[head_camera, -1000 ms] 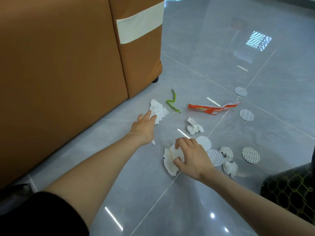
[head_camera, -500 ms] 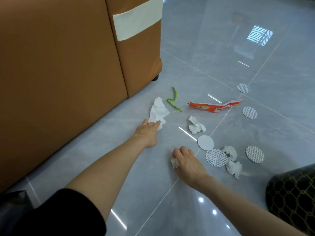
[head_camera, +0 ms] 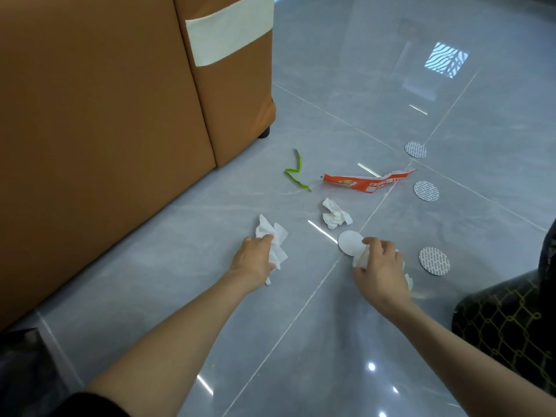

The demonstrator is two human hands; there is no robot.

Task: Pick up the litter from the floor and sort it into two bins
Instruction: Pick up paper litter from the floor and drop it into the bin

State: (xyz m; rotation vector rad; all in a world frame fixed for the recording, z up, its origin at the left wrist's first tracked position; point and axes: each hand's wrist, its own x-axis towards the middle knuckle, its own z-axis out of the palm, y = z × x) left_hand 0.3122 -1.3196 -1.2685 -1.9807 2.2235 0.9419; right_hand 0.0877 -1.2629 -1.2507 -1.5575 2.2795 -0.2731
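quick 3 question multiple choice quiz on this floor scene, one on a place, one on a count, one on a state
1. Where does the green strip lie?
A. On the floor between the sofa and the orange wrapper
B. On top of the sofa
C. On top of the orange wrapper

2. How many patterned discs show in full on the floor?
A. One
B. Three
C. Six

3. What is the left hand doing?
A. Lying flat and empty
B. Gripping a white tissue
C. Holding the orange wrapper

Answers:
1 A: the sofa is to the strip's left and the wrapper to its right.
2 B: one far, one in the middle, one near.
3 B: its fingers curl round the tissue.
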